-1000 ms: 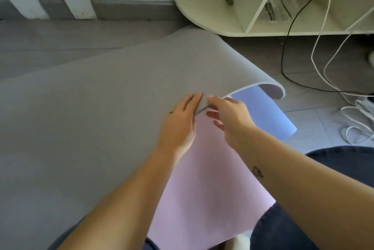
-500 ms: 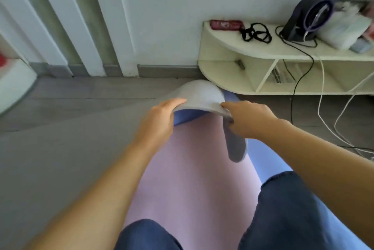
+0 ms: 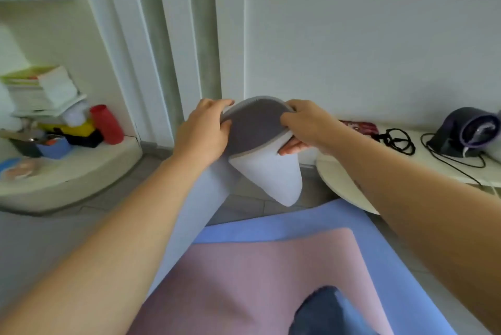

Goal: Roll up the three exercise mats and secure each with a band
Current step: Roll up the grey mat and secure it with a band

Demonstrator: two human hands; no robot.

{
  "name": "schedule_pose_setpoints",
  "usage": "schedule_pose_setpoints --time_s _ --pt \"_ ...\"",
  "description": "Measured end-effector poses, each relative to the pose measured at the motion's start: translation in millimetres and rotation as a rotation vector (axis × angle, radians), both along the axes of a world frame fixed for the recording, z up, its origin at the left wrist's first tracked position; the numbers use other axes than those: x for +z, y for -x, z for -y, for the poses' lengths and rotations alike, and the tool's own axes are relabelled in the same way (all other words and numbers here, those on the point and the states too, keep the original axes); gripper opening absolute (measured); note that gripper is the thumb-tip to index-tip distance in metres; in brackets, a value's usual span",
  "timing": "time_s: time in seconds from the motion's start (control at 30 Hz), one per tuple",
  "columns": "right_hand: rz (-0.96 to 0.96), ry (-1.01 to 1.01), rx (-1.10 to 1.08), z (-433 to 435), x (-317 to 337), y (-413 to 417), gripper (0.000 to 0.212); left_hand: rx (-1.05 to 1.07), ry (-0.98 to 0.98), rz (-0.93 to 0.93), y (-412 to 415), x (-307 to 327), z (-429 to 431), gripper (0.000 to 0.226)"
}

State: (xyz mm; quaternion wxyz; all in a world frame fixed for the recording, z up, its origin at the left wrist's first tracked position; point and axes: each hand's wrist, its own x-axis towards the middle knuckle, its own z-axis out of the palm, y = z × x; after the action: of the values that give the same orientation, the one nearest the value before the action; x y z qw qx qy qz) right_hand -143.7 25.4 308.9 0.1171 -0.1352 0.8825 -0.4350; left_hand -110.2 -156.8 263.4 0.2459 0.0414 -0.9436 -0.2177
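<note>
Both my hands hold the end of the grey mat point(image 3: 268, 174) up at chest height, bent over so its corner hangs down. My left hand point(image 3: 202, 131) grips the folded edge on the left, thumb under it. My right hand point(image 3: 306, 126) pinches the edge on the right. The rest of the grey mat runs down to the floor under my left arm. Below it the pink mat point(image 3: 257, 275) lies flat on top of the blue mat point(image 3: 303, 220). Black bands point(image 3: 397, 140) lie on the low shelf to the right.
A low cream shelf point(image 3: 344, 183) at the right carries cables and a purple device point(image 3: 466, 131). At the left another shelf point(image 3: 76, 172) holds a red cup point(image 3: 105, 124), papers and clutter. A white wall and door frame stand ahead. My knee point(image 3: 322, 313) shows at the bottom.
I have lifted the grey mat's end off the other mats and raised it high, and my view has swung up toward the wall. The pink and blue mats stay on the floor.
</note>
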Motion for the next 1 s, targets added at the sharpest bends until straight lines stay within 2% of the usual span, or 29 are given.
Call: schedule_pose_setpoints --time_s 0.1,0.2,0.3,0.37,0.43,0.5,0.6,0.67,0.77,0.9,1.0 --pt "0.045 0.094 -0.038 36.3 15.7 29.4 0.027 -0.050 -0.007 -0.128 13.7 27.8 21.0 0.032" --pt "0.086 0.148 -0.082 69.1 29.2 63.6 0.028 -0.164 0.117 -0.231 31.3 39.7 36.9 0.033" --pt "0.142 0.118 -0.067 110.1 50.4 102.7 0.028 -0.166 0.372 -0.061 61.9 39.6 67.0 0.063" --pt "0.169 0.091 -0.031 132.7 66.4 126.3 0.027 -0.102 0.456 0.051 83.5 40.5 84.9 0.076" --pt "0.182 0.052 0.005 149.0 79.9 145.4 0.029 -0.097 0.405 0.008 102.2 46.0 98.0 0.074" --pt "0.185 0.085 0.053 159.9 94.1 165.6 0.036 -0.108 0.272 -0.045 118.6 62.2 111.0 0.068" --pt "0.089 0.139 0.245 160.7 116.0 194.4 0.044 -0.091 0.133 -0.127 138.1 97.1 127.7 0.062" --pt "-0.017 -0.018 0.396 155.2 121.4 208.3 0.059 -0.069 0.131 -0.188 150.3 122.6 138.6 0.050" --pt "-0.147 -0.263 0.500 154.7 107.8 227.4 0.102 -0.060 0.074 -0.240 166.0 162.6 150.3 0.033" --pt "-0.280 -0.137 0.493 168.0 88.4 256.5 0.130 -0.049 0.092 -0.301 176.0 216.8 160.1 0.030" --pt "-0.337 -0.086 0.443 169.8 89.2 278.2 0.131 -0.037 0.140 -0.359 178.0 254.7 169.4 0.028"
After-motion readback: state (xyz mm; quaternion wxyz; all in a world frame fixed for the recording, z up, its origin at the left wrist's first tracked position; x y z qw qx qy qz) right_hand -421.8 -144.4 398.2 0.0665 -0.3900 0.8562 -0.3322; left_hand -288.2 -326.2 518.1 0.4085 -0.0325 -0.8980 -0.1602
